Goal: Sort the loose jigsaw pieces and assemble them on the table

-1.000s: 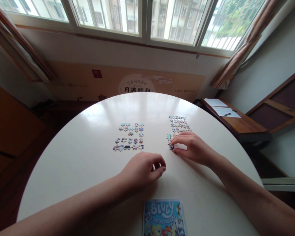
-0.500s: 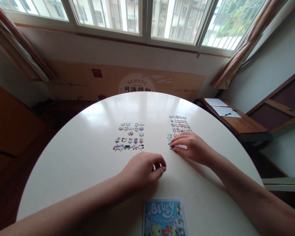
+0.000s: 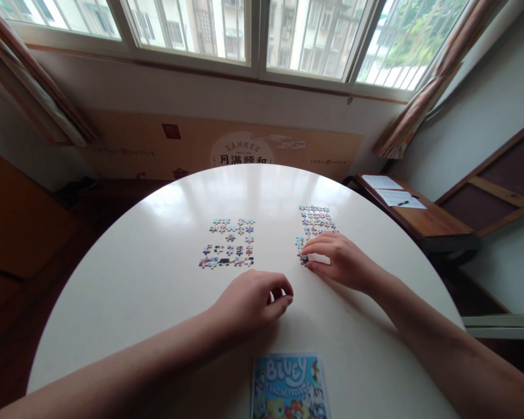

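Two groups of small jigsaw pieces lie on a round white table (image 3: 135, 279). The left group (image 3: 227, 250) is spread in loose rows at the middle. The right group (image 3: 314, 220) forms a narrow column. My right hand (image 3: 340, 262) rests at the near end of that column, fingers curled and pinching at the pieces by its fingertips; what it holds is too small to name. My left hand (image 3: 253, 299) lies loosely curled on the table just below the left group, thumb against fingers, with nothing visible in it.
A blue "Bluey" puzzle box (image 3: 289, 387) lies at the table's near edge. Beyond the table is a printed cardboard panel (image 3: 227, 148) under the windows. To the right stands a wooden side desk (image 3: 419, 218) with papers and a pen.
Almost nothing has moved. My right hand's fingertips have shifted very slightly at the near end of the right column. My left hand stays put.
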`<state>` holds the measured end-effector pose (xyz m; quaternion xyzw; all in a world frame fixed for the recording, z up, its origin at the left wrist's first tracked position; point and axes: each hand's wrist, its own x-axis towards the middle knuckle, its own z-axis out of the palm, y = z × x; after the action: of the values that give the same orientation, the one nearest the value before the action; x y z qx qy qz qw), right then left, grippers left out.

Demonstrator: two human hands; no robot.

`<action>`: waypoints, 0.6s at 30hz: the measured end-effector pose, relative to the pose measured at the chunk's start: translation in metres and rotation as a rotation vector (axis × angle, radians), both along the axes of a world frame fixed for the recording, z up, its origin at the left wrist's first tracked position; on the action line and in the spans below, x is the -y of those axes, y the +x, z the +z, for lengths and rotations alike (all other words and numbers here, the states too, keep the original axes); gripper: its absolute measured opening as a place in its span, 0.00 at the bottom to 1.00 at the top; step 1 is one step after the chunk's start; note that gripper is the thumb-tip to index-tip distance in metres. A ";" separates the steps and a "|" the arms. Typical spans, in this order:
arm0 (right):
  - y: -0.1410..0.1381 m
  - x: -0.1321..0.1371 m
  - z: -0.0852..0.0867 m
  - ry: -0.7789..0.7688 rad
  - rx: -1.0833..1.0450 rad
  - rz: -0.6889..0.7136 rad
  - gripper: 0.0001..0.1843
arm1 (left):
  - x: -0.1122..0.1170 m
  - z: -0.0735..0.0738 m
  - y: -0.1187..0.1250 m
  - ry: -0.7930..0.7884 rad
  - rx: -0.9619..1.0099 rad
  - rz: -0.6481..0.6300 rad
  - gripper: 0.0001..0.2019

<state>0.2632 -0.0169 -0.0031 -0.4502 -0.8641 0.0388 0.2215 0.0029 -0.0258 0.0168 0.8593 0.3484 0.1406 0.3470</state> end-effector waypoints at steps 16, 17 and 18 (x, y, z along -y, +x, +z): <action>0.009 0.000 0.000 0.043 0.086 -0.065 0.12 | -0.002 -0.002 0.000 0.033 -0.013 -0.031 0.07; 0.009 0.000 -0.001 0.037 0.085 -0.063 0.11 | -0.002 -0.002 0.000 0.033 -0.015 -0.031 0.07; 0.008 -0.001 -0.001 0.031 0.083 -0.061 0.10 | -0.002 -0.003 0.000 0.032 -0.018 -0.032 0.07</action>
<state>0.2716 -0.0162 -0.0044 -0.4739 -0.8590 -0.0002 0.1935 0.0027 -0.0241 0.0139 0.8713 0.3355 0.1331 0.3325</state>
